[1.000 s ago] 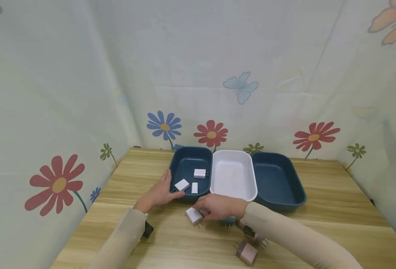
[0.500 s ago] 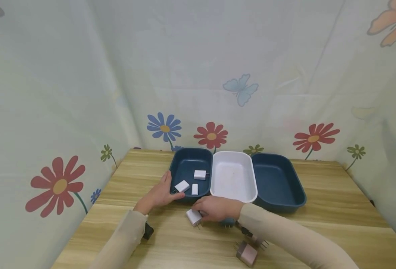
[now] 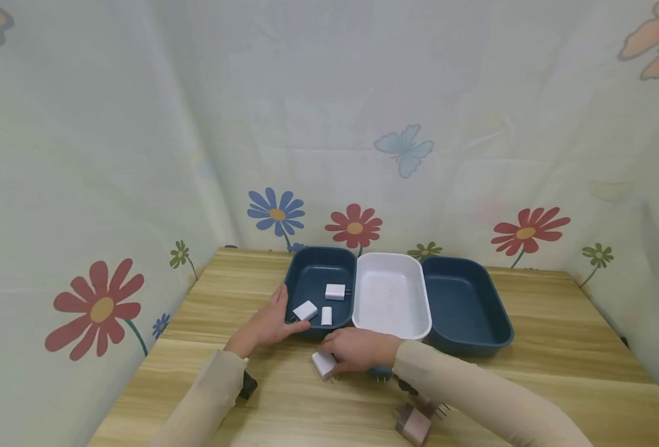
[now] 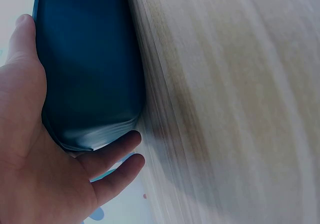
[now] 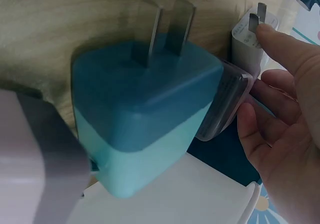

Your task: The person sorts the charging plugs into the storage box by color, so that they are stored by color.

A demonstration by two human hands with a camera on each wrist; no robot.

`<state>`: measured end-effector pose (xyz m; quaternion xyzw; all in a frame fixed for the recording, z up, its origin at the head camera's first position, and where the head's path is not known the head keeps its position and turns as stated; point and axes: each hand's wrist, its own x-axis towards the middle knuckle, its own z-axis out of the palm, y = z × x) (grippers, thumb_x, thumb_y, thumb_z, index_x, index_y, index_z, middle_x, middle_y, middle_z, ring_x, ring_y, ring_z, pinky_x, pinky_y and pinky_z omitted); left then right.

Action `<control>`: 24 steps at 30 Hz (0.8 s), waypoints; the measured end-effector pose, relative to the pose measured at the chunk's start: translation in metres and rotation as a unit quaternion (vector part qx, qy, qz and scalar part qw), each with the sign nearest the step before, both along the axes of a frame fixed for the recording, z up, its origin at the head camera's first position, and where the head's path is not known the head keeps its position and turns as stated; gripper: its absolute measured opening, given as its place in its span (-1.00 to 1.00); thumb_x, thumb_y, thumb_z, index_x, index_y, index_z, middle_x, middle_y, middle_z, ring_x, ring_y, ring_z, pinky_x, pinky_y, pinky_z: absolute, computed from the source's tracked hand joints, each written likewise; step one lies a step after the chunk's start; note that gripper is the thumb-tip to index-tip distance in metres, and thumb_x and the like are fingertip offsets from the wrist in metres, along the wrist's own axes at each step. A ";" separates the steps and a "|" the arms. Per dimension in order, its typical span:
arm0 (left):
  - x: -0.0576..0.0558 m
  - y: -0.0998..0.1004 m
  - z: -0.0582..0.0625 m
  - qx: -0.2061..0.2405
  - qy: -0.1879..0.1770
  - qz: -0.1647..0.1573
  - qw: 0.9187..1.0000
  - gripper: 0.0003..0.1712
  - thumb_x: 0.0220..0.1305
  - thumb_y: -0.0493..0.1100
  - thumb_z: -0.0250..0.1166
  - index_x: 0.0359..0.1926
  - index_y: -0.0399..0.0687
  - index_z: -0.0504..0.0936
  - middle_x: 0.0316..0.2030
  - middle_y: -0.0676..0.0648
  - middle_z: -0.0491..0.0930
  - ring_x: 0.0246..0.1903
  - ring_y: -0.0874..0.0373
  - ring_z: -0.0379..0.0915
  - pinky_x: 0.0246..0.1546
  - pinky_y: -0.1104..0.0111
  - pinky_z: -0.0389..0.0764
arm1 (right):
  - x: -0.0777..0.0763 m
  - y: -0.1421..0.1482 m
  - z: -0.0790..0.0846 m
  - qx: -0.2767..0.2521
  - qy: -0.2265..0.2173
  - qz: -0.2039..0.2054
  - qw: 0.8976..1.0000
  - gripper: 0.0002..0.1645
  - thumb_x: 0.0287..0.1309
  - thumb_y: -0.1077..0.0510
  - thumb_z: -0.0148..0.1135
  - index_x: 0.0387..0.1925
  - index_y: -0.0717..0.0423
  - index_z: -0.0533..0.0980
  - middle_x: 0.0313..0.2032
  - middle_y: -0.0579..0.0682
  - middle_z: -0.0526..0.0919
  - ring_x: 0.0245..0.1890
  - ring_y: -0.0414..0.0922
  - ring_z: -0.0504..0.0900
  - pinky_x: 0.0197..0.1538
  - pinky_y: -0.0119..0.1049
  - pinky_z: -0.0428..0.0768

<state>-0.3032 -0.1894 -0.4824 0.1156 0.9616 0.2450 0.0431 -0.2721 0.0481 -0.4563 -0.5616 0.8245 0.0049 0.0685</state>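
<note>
"What is closest to our grip?"

"Our right hand (image 3: 361,349) is clamped on a white charger (image 3: 322,365), thumb beside its prongs; whether it touches the tabletop (image 3: 290,416) we can't tell."

"What crowds us there?"

"A greyish charger (image 5: 227,101) just beside our fingertips, a teal charger (image 5: 145,103) under our wrist, and pink chargers (image 3: 415,427) by our forearm, all in the way on that side."

"And beyond the grip?"

"The left blue tray (image 3: 320,266) rises just past our knuckles, three white chargers (image 3: 335,292) inside. Our left hand (image 3: 266,320), fingers extended and apart from the thumb, rests on its near-left corner. Right of it, the white tray (image 3: 393,292), then the right blue tray (image 3: 463,301)."

"Where is our room?"

"Left of the grip, wood runs to the table's side edge. Ahead, past the rims, hangs a flowered curtain (image 3: 307,93)."
</note>
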 end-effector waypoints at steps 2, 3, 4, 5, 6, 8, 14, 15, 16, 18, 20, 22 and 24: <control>0.000 0.001 0.000 -0.002 0.002 -0.001 1.000 0.37 0.02 0.45 0.23 0.45 -0.32 -0.29 0.44 -0.32 -0.26 0.33 -0.22 0.02 0.24 0.02 0.21 | 0.000 0.000 0.000 0.003 -0.003 -0.003 1.000 -0.48 0.20 -0.09 0.24 0.14 0.02 0.49 -0.01 -0.14 0.59 -0.03 -0.32 0.51 0.02 -0.46 0.45; 0.000 0.001 0.000 -0.001 0.004 -0.002 1.000 0.37 0.02 0.45 0.23 0.45 -0.33 -0.28 0.44 -0.33 -0.25 0.33 -0.23 0.03 0.24 0.01 0.21 | 0.000 0.001 0.000 0.004 -0.004 -0.003 1.000 -0.48 0.19 -0.10 0.24 0.14 0.01 0.49 -0.03 -0.14 0.59 -0.05 -0.33 0.51 0.01 -0.47 0.46; 0.000 0.001 0.000 0.000 0.004 -0.001 1.000 0.36 0.03 0.44 0.23 0.45 -0.33 -0.28 0.44 -0.34 -0.25 0.33 -0.23 0.03 0.23 0.01 0.21 | 0.001 0.001 0.001 0.004 -0.004 -0.003 1.000 -0.47 0.19 -0.11 0.25 0.13 0.01 0.49 -0.04 -0.14 0.59 -0.06 -0.33 0.51 0.00 -0.47 0.46; 0.000 0.001 0.001 0.001 0.005 -0.001 1.000 0.36 0.03 0.44 0.24 0.45 -0.34 -0.28 0.44 -0.34 -0.25 0.32 -0.24 0.03 0.23 0.01 0.21 | 0.001 0.001 0.001 0.005 -0.004 -0.002 1.000 -0.48 0.18 -0.10 0.25 0.13 0.01 0.49 -0.04 -0.14 0.59 -0.07 -0.33 0.51 -0.01 -0.47 0.46; 0.001 0.001 0.001 0.003 0.005 -0.001 1.000 0.36 0.03 0.43 0.24 0.45 -0.34 -0.28 0.44 -0.34 -0.24 0.33 -0.24 0.03 0.23 0.00 0.21 | 0.002 0.002 0.001 0.004 -0.003 0.000 1.000 -0.48 0.18 -0.10 0.26 0.12 0.01 0.49 -0.05 -0.14 0.59 -0.08 -0.33 0.51 -0.01 -0.47 0.47; 0.001 0.001 0.002 0.006 0.006 -0.001 1.000 0.35 0.03 0.41 0.25 0.44 -0.35 -0.28 0.44 -0.35 -0.24 0.32 -0.25 0.03 0.23 0.00 0.21 | 0.003 0.003 0.002 0.002 -0.002 0.005 1.000 -0.50 0.18 -0.08 0.27 0.11 0.01 0.50 -0.04 -0.13 0.58 -0.08 -0.33 0.51 -0.02 -0.47 0.47; 0.003 0.001 0.001 0.006 0.007 0.000 1.000 0.37 0.02 0.43 0.25 0.44 -0.35 -0.27 0.43 -0.35 -0.21 0.29 -0.26 0.09 0.21 -0.01 0.24 | 0.006 0.006 0.003 -0.003 -0.001 0.011 1.000 -0.48 0.18 -0.05 0.27 0.15 0.03 0.48 0.05 -0.11 0.54 -0.01 -0.31 0.51 0.03 -0.46 0.46; 0.003 0.001 0.001 0.006 0.006 0.000 1.000 0.37 0.02 0.43 0.25 0.45 -0.34 -0.27 0.43 -0.34 -0.21 0.29 -0.26 0.09 0.21 -0.01 0.24 | 0.007 0.006 0.003 -0.004 -0.003 0.010 1.000 -0.47 0.18 -0.04 0.27 0.16 0.04 0.47 0.06 -0.11 0.54 0.00 -0.30 0.51 0.04 -0.45 0.45; 0.003 0.001 0.001 0.005 0.004 0.000 1.000 0.37 0.01 0.44 0.25 0.45 -0.33 -0.28 0.44 -0.34 -0.22 0.30 -0.25 0.09 0.21 -0.01 0.24 | 0.008 0.007 0.004 -0.005 -0.004 0.009 1.000 -0.46 0.18 -0.03 0.26 0.17 0.04 0.47 0.07 -0.10 0.53 0.03 -0.29 0.50 0.06 -0.44 0.45; 0.002 0.002 0.001 0.006 0.003 0.000 1.000 0.36 0.02 0.44 0.25 0.45 -0.33 -0.27 0.44 -0.33 -0.22 0.30 -0.26 0.08 0.22 -0.02 0.23 | 0.011 0.008 0.006 -0.008 -0.005 0.008 1.000 -0.46 0.19 -0.03 0.26 0.17 0.05 0.46 0.08 -0.08 0.53 0.03 -0.28 0.50 0.06 -0.43 0.45; 0.002 0.002 0.001 0.006 0.000 0.003 1.000 0.36 0.02 0.44 0.24 0.45 -0.31 -0.28 0.44 -0.32 -0.23 0.31 -0.24 0.06 0.23 -0.01 0.21 | 0.014 0.010 0.009 -0.011 -0.002 0.009 1.000 -0.47 0.20 -0.03 0.24 0.17 0.05 0.46 0.08 -0.08 0.52 0.02 -0.28 0.51 0.04 -0.43 0.46; 0.002 0.002 0.001 0.006 -0.001 0.003 1.000 0.36 0.02 0.44 0.24 0.45 -0.31 -0.28 0.44 -0.31 -0.24 0.32 -0.24 0.05 0.23 -0.01 0.21 | 0.017 0.012 0.012 -0.013 0.004 0.010 1.000 -0.47 0.21 -0.03 0.23 0.17 0.04 0.46 0.08 -0.07 0.52 -0.01 -0.29 0.52 0.00 -0.43 0.48; 0.002 0.002 0.002 0.006 -0.001 0.004 1.000 0.36 0.02 0.44 0.25 0.45 -0.31 -0.28 0.44 -0.31 -0.24 0.32 -0.24 0.05 0.23 -0.01 0.21 | 0.020 0.014 0.014 -0.014 0.009 0.012 1.000 -0.48 0.21 -0.04 0.23 0.17 0.04 0.46 0.08 -0.08 0.51 -0.05 -0.31 0.53 -0.03 -0.45 0.49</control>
